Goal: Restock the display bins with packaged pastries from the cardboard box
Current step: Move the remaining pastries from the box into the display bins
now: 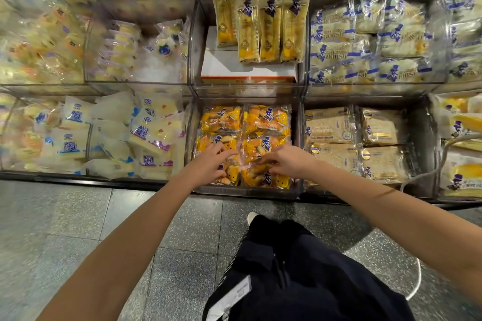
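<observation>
Both my hands reach into the clear lower-middle display bin [245, 191], which is filled with orange packaged pastries [266, 120]. My left hand [211, 161] lies on the front-left packs with its fingers spread and slightly bent. My right hand [284, 160] pinches the clear wrapper of a front orange pack [263, 177] with curled fingers. In the bin above, tall yellow pastry packs [270, 26] stand on a white cardboard box [221, 65] with an orange edge.
Neighbouring bins hold white and purple packs [146, 133] on the left, beige sandwich packs [352, 138] on the right and blue-striped packs [365, 39] at the upper right. Below the bins lies a grey speckled tile floor [78, 229]. My dark trousers [300, 268] fill the lower middle.
</observation>
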A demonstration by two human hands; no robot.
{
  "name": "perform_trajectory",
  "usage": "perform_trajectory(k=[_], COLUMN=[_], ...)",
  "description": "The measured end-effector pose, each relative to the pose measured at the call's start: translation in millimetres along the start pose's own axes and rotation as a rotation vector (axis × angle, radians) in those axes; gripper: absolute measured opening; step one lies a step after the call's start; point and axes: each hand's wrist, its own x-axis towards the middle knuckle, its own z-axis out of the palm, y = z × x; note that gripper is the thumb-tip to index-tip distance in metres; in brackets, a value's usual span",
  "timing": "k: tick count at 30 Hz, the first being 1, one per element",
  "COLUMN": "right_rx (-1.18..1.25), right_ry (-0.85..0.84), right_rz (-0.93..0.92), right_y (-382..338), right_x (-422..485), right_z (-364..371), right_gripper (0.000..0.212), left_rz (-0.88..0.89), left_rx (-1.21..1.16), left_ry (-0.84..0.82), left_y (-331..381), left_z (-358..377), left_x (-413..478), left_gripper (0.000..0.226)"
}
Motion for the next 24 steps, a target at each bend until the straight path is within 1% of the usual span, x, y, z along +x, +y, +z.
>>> perform_trajectory(k=[3,5,7,9,12,14,16,19,21,24], right_rx=[0.0,-0.003,-0.007,-0.013,-0.012,-0.013,-0.013,-0.014,0.004,0.022], right_ry=[0.032,0.062,0.073,0.078,0.066,0.059,0.052,0.042,0.042,0.052], right_rz=[-0.005,-0.015,-0.014,-0.009,-0.003,-0.003,-0.007,-0.007,-0.007,0.005], right_y=[2.4,2.4,2.7,2.5,0.5,0.1,0.4,-0.8,-1.5,-1.5], right_x=[-1.8,-2.7,-2.4,-2.4,-2.4,-2.9,-3.7,-5.3,-5.8,-8.2], right_z=[4.0,5.7,7.3,8.2,7.8,7.8,8.5,8.9,9.7,8.4], right_gripper=[0.037,0.035,0.036,0.036,0.037,0.037,0.037,0.038,0.038,0.038], left_rz=[-0.042,-0.08,-0.099,-0.101,-0.086,-0.075,-0.076,-0.107,-0.129,-0.132], left_rx=[-0.004,0.031,0.13,0.14,0.015,-0.036,-0.051,-0.082,-0.097,-0.099], left_ry=[0.023,-0.012,-0.085,-0.123,-0.074,-0.041,-0.033,-0.028,0.009,0.061], left_y=[5.4,2.9,-1.2,-3.2,-4.0,-5.1,-5.3,-4.2,-4.7,-1.4], left_z=[5.9,7.6,5.5,6.1,14.8,19.8,20.0,10.1,1.5,-10.2], left_x=[2.3,1.7,1.3,1.6,-0.5,-2.0,-2.4,-0.3,2.1,3.8], left_gripper=[0.066,0.068,0.064,0.052,0.027,0.023,0.025,0.044,0.046,0.044])
